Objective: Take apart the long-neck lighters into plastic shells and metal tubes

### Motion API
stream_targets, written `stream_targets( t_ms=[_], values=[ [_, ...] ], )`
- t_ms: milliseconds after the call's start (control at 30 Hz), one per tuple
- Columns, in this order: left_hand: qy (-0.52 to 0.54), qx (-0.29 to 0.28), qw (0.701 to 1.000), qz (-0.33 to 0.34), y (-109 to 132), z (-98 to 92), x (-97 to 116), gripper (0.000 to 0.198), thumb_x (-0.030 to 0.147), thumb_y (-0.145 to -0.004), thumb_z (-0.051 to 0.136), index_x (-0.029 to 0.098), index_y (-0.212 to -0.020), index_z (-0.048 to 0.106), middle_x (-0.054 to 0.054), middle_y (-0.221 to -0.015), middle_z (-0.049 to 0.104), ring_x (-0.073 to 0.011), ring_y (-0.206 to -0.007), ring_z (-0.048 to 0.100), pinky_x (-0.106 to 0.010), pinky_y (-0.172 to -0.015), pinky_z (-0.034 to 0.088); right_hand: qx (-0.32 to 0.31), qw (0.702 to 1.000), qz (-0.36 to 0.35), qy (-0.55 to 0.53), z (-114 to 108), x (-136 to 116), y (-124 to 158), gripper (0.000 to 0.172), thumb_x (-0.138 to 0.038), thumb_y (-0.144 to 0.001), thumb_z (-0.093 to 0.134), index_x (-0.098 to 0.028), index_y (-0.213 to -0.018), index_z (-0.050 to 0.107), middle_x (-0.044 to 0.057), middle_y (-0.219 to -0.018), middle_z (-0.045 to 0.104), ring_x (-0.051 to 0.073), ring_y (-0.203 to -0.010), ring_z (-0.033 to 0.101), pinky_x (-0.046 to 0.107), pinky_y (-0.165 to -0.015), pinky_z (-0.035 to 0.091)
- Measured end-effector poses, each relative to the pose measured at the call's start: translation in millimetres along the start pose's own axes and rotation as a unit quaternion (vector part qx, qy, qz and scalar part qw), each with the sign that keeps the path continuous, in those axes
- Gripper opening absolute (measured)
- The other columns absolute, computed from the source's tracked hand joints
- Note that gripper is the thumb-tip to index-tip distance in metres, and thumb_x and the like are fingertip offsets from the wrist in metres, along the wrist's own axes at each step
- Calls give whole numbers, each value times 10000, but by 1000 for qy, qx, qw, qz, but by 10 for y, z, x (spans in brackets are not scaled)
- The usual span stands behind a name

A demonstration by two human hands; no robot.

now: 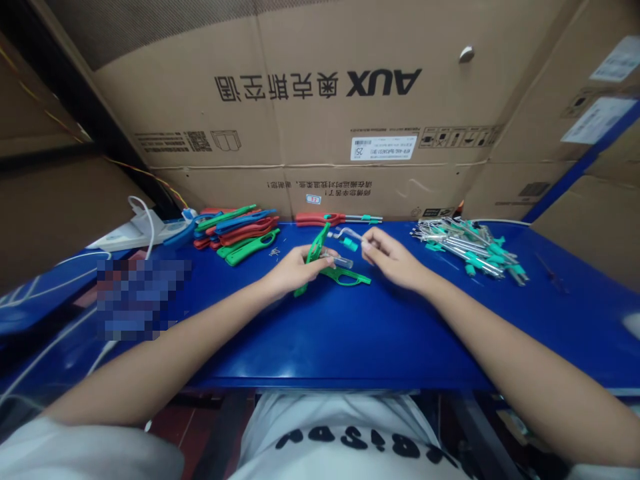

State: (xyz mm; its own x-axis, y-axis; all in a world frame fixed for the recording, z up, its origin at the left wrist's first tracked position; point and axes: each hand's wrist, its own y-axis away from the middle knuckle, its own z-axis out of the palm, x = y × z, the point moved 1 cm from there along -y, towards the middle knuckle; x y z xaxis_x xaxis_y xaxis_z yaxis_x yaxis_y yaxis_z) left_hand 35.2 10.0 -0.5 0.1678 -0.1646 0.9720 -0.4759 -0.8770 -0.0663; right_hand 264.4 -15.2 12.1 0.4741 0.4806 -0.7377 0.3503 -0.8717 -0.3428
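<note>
My left hand (297, 268) is closed around a green lighter handle shell (317, 248) and a clear plastic fuel tank (344, 262). Another green handle piece (353, 277) shows just beneath the tank, by the tabletop; whether the hand touches it I cannot tell. My right hand (393, 259) pinches a thin, pale lighter part (349, 232) that curves toward the green shell. A small teal piece (351, 245) appears beside that part, and blur hides how they join. Both hands are close together over the blue table (360, 333).
Red, blue and green lighter handles (245, 230) are heaped at the back left. A red lighter (320, 219) with a metal rod lies against the cardboard (300, 147). Metal rods with teal parts (475, 250) form a pile on the right. A white power strip (123, 230) and cables lie left.
</note>
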Motion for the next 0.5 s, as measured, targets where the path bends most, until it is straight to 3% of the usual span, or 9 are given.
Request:
stream_targets(
  t_ms=[100, 200, 267, 333, 433, 500],
  values=[
    [104, -13, 993, -53, 25, 106, -66, 389, 450, -729, 816, 134, -918, 692, 62, -573, 461, -34, -436, 288, -199, -435, 212, -25, 993, 24, 111, 153, -77, 32, 327, -562, -970, 488, -241, -1028, 484, -19, -780, 581, 158, -652, 523, 278, -605, 373],
    [129, -17, 989, -66, 40, 118, -83, 438, 464, -702, 844, 126, -935, 693, 82, -558, 395, -29, -437, 278, -192, -428, 181, -19, 979, 9, 205, 196, -118, 53, 455, -582, -946, 555, -252, -1256, 509, 55, -1074, 659, 205, -845, 628, 290, -651, 418],
    [115, -25, 991, -63, 49, 116, -69, 475, 475, -695, 849, 123, -984, 713, 75, -568, 411, -32, -446, 295, -190, -429, 186, -38, 970, -18, 241, 198, -114, 54, 434, -544, -982, 523, -277, -1323, 541, 76, -1226, 636, 229, -979, 647, 298, -699, 445],
    [101, -38, 992, -61, 52, 115, -48, 481, 469, -687, 854, 118, -991, 731, 69, -570, 428, -32, -449, 294, -190, -430, 185, -58, 963, -34, 260, 187, -93, 51, 358, -468, -1018, 486, -291, -1313, 589, 65, -1242, 643, 234, -1049, 650, 298, -733, 457],
    [87, -49, 993, -65, 42, 92, -32, 497, 432, -701, 843, 120, -1070, 726, 30, -654, 559, -26, -452, 313, -192, -438, 209, -57, 956, -35, 286, 139, -59, 44, 304, -361, -1033, 453, -273, -1272, 620, 60, -1207, 670, 228, -1045, 656, 295, -746, 459],
    [44, -26, 998, -44, 26, 45, -41, 562, 383, -718, 828, 143, -1204, 679, -25, -830, 685, -48, -494, 432, -202, -476, 318, -64, 945, -30, 319, 73, -39, 33, 301, -361, -1034, 440, -262, -1252, 622, 68, -1217, 673, 231, -1006, 663, 302, -727, 457]
  ],
)
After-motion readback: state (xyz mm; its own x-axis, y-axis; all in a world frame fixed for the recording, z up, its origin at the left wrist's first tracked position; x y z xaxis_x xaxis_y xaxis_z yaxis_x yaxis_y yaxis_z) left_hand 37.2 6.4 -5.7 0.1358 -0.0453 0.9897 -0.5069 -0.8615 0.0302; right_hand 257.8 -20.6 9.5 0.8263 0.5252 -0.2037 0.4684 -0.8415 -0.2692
